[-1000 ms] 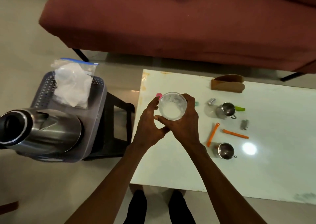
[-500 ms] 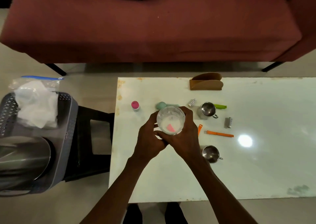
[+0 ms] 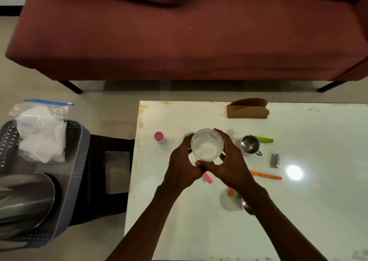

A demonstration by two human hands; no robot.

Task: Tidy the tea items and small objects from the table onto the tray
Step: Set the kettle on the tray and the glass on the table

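A clear round container (image 3: 207, 145) with white residue inside is held above the white table (image 3: 199, 230) by both hands. My left hand (image 3: 182, 166) grips its left side and my right hand (image 3: 231, 163) curls around its right side and front. Loose on the table lie a pink-capped small bottle (image 3: 159, 137), a pink strip (image 3: 207, 178), orange strips (image 3: 265, 175), a green piece (image 3: 264, 140), a small metal cup (image 3: 250, 144) and a grey metal piece (image 3: 275, 160). A second metal cup (image 3: 246, 207) is mostly hidden under my right forearm. The grey perforated tray (image 3: 77, 173) sits to the left.
The tray rests on a black stool (image 3: 111, 173) and holds a steel kettle (image 3: 23, 199) and a zip bag of white paper (image 3: 41, 129). A brown wooden holder (image 3: 248, 109) stands at the table's far edge. A maroon sofa (image 3: 189, 31) fills the background.
The view has swung right and tilted, so the tray and kettle slid toward the left edge. Both hands still hold the container, now a little farther over the table; the pink strip shows below them.
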